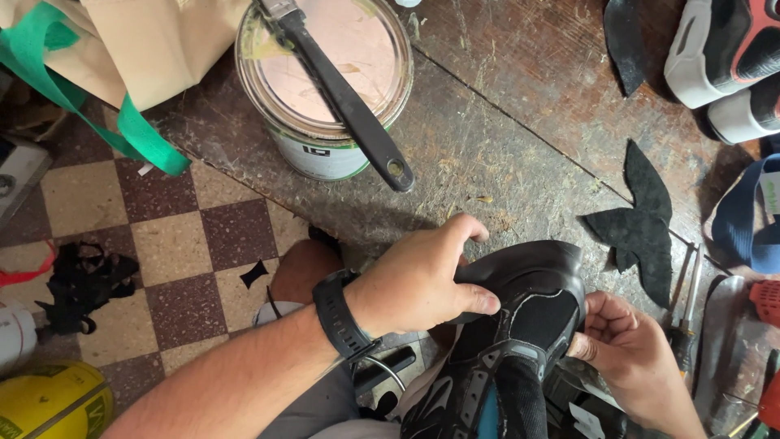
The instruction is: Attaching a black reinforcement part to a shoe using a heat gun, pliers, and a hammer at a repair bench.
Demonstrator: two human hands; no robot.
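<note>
Right now the black shoe [520,325] sits low in the centre-right of the frame, its long axis running from the bottom edge up toward the middle, toe end uppermost and resting against the scarred wooden worktop [504,146]. Both hands are on it, one at each side of the toe: the left hand [422,280], a black watch [341,313] on its wrist, comes in from the lower left and curls over the toe cap, thumb pressed along the dark rubber edge with the fingers folded over the top; the right hand [626,345] comes from the lower right and pinches the opposite edge of the toe between thumb and bent fingers. Neither is nearer, since both touch it. Up the frame from the left hand stands a tin of adhesive [325,81] with a black-handled brush [341,89] lying across its rim, well apart from the shoe. A black cut-out scrap [642,223] lies on the worktop just above the right hand.
</note>
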